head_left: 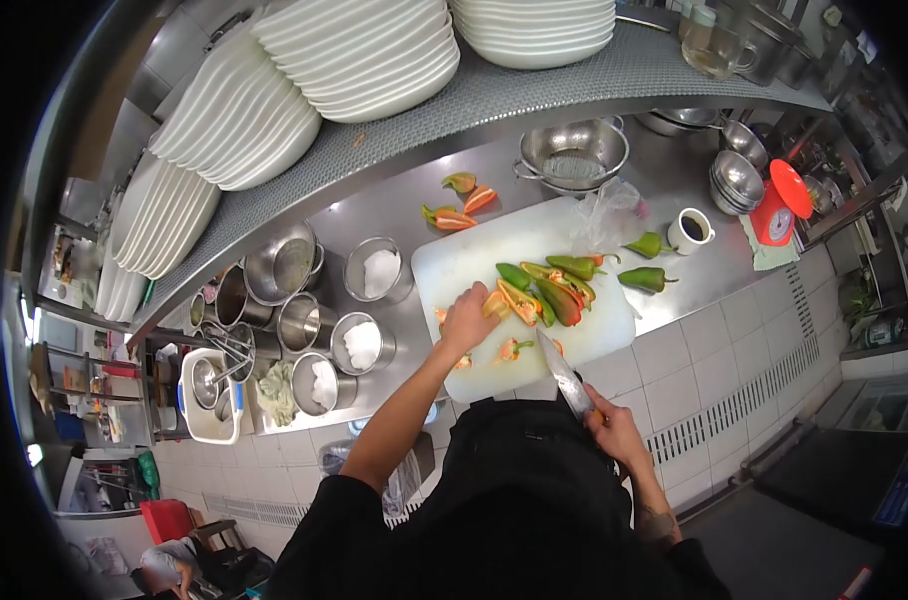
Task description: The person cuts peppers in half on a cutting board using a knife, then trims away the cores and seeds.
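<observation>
My right hand (614, 430) grips a kitchen knife (566, 378) by its handle, with the blade pointing up over the front edge of the white cutting board (454, 265). On the board's left side, my left hand (471, 322) has its fingers closed on an orange pepper piece (496, 304). Right beside it lies a cut pepper half (519, 302) with its inside showing. A pile of green and red peppers (564, 298), some cut open, covers the middle of the board. Closer to me sits a pepper core with its stem (514, 349).
Metal containers with white contents (362, 343) stand left of the board. Pepper pieces (449, 217) and a colander (574, 155) are behind it. To the right are green peppers (647, 279), a cup of dark liquid (690, 231) and a red scale (777, 208). A shelf with stacked plates (364, 60) overhangs the counter.
</observation>
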Demonstrator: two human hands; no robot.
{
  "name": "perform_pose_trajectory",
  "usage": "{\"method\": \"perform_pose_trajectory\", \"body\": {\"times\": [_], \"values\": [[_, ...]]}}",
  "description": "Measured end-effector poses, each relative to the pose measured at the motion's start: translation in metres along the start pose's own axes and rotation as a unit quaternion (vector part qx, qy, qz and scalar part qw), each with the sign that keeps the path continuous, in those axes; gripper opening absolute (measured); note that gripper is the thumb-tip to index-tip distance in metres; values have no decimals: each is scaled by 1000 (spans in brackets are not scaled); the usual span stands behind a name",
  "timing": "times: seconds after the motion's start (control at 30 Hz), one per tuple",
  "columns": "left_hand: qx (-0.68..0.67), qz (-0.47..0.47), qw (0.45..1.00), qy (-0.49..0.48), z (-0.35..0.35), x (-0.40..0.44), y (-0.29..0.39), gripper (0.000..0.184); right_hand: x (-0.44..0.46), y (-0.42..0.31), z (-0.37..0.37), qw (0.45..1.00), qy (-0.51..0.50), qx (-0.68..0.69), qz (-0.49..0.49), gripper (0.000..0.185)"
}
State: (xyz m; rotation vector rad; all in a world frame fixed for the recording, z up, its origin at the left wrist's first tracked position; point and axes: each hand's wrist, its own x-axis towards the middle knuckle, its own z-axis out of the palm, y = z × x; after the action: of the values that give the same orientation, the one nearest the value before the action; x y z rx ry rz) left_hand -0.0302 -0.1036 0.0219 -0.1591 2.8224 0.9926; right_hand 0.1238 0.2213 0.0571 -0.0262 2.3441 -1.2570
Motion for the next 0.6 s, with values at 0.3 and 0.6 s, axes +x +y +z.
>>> {"method": "perform_pose_trajectory", "body": {"times": [0.3,0.6], "values": [[37,34,997,51,-39,-3,35,33,-5,-9,-2,1000,-6,-25,-10,53],[171,255,940,146,-11,-12,-36,29,-8,-9,-2,999,-2,-45,-17,54]]}}
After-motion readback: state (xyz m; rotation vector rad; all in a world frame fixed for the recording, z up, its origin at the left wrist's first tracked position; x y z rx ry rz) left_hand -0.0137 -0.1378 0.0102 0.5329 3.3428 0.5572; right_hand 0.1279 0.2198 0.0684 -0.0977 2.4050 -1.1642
